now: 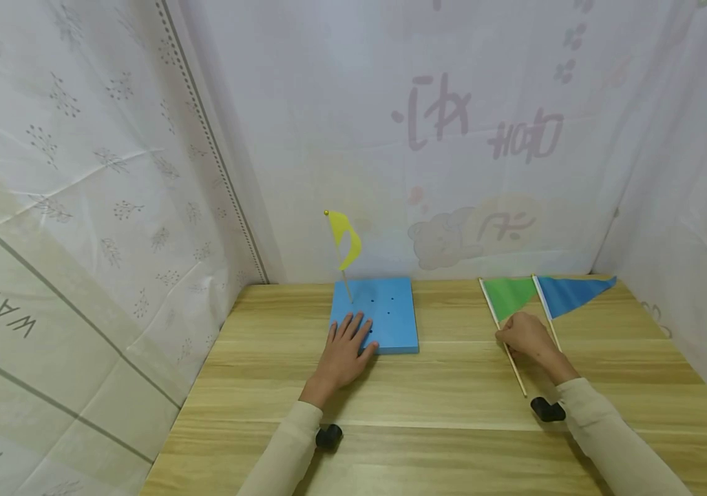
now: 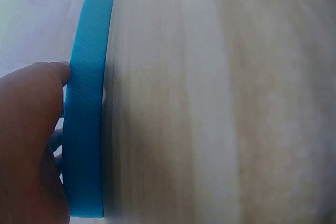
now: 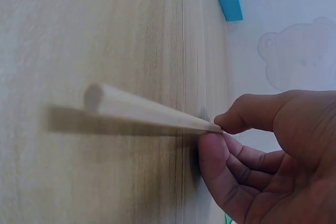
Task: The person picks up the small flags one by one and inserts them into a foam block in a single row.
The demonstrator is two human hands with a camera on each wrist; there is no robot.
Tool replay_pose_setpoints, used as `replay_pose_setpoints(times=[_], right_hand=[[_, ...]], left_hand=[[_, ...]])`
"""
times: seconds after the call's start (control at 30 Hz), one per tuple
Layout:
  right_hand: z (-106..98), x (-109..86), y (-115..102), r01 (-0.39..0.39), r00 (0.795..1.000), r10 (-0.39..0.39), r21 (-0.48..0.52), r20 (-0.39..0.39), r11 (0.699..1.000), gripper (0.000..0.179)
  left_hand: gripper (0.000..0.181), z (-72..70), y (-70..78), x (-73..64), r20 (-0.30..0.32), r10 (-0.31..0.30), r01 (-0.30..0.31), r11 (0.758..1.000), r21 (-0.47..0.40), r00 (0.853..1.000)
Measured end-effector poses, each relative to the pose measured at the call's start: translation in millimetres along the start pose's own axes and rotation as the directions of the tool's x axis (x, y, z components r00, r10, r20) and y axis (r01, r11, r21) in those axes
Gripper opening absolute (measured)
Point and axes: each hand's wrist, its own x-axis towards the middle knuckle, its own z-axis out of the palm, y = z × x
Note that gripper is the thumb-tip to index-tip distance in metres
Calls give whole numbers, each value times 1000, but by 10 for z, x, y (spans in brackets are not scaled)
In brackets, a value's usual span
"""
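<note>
Sleeves: your two pale sleeves [image 1: 285, 448] come in from the near side over the wooden table [image 1: 427, 399]. A small black piece [image 1: 329, 437] sits beside the left cuff, and a second black piece [image 1: 548, 409] beside the right one.
Right hand: your right hand [image 1: 529, 337] pinches the green flag's stick between thumb and fingers; the gap is narrow, just the stick's thickness.
Left hand: your left hand [image 1: 343, 355] lies on the block with fingers spread, gripping nothing; the thumb rests by the near edge.
Green flag: the green flag [image 1: 511, 296] is at the right of the table, well apart from the block, its bare stick end pointing towards you. I cannot tell whether the stick is lifted off the wood.
Blue flag: the blue flag [image 1: 576, 295] lies just right of the green one; your right hand and wrist hide its lower stick.
Block: the flat blue block [image 1: 398, 331] has small dark holes [image 1: 388, 313] with no stick in the ones showing; your left hand may cover others.
Yellow flag: the yellow flag [image 1: 355, 242] stands in the block, slightly tilted.
Flags in and out: I judge one of three done; green and blue are left outside.
Curtain: a printed curtain [image 1: 341, 103] hangs behind.
</note>
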Motion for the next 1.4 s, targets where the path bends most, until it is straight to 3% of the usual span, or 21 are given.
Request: replay_pose_setpoints(times=[0.4, 0.6, 0.83, 1.1, 1.4], right_hand=[[-33, -61, -73, -19, 1000, 19, 24, 2, 1000, 33], [-44, -67, -84, -15, 1000, 15, 27, -11, 1000, 29], [-87, -66, -109, -6, 1000, 7, 19, -12, 1000, 26], [-120, -65, -129, 16, 1000, -16, 7, -23, 1000, 27], [-146, -36, -116, 39, 999, -38, 15, -29, 999, 26]], left_hand=[[62, 9, -6, -7, 5, -6, 6, 1000, -6, 1000], [62, 71, -56, -6, -46, 29, -29, 999, -15, 999], [61, 50, -28, 2, -29, 13, -13, 1000, -12, 999], [62, 66, -42, -1, -72, 42, -45, 998, -40, 997], [62, 53, -36, 10, -30, 17, -17, 1000, -16, 999]])
